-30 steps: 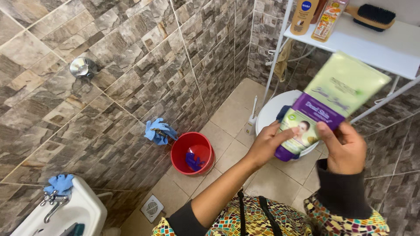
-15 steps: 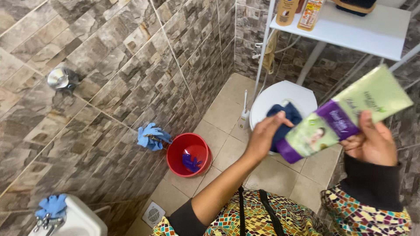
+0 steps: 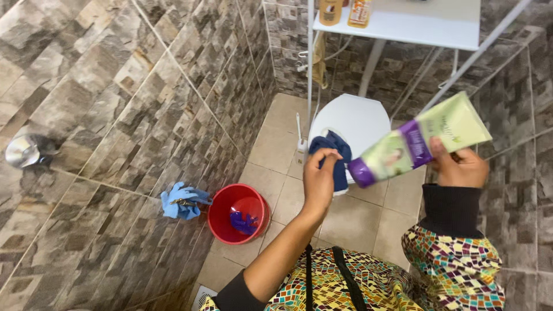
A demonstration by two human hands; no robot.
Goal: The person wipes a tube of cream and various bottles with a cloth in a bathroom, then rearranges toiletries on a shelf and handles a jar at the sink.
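While the right hand grips the green tube near its middle, thumb pressed on the front over the purple band, the tube lies almost level in the air above the tiled floor. Its long axis runs from lower left to upper right: the purple cap points down and left, toward the left hand, and the flat crimped end points up and right, toward the leg of the white shelf. The tube is a little blurred, so the finer detail on its front cannot be made out.

Over to the left hand: raised, fingers curled at the edge of the dark blue cloth that lies on the closed white toilet lid. It touches the cloth, but whether it has actually pinched it cannot be told from here. The cap of the tube sits just beside those fingers, apart from them.

Down by the stone-look wall, a red bucket stands on the floor with something blue-purple inside, and a light blue rag hangs on the wall just left of it. Two bottles stand on the shelf above the toilet.
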